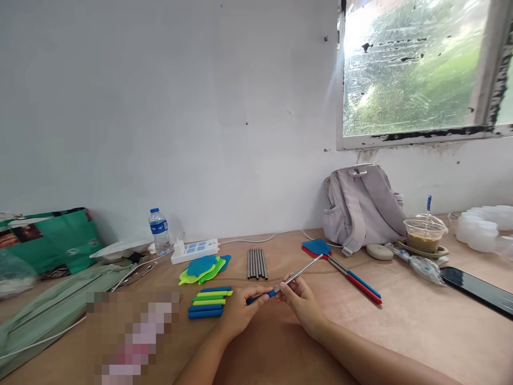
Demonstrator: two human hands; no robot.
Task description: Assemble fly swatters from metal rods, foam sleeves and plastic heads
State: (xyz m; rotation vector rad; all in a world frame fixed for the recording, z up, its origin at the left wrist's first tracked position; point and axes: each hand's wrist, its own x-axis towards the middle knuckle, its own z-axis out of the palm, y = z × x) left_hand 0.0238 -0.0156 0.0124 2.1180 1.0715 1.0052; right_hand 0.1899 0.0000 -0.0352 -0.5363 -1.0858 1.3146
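My left hand (239, 311) is closed around a blue handle grip (253, 300). A telescopic-looking metal rod (303, 270) runs from that grip up to the right. My right hand (302, 303) pinches the rod close to where it meets the grip. Left of my hands lie several loose handle grips (207, 303) in blue, green and yellow-green. Behind those is a pile of blue and green fly swatter heads (203, 266). Several metal rods (257, 264) are lined up beyond my hands. To the right, a blue fly swatter (316, 246) rests over a red one (363, 289), both with rods and grips attached.
At the back stand a water bottle (160, 235), a white power strip (195, 250) and a grey backpack (356, 206). Rightward are a drink cup (424, 235), a black phone (476, 291) and white jars (481, 235). A green bag (60, 240) and green cloth (52, 305) lie left.
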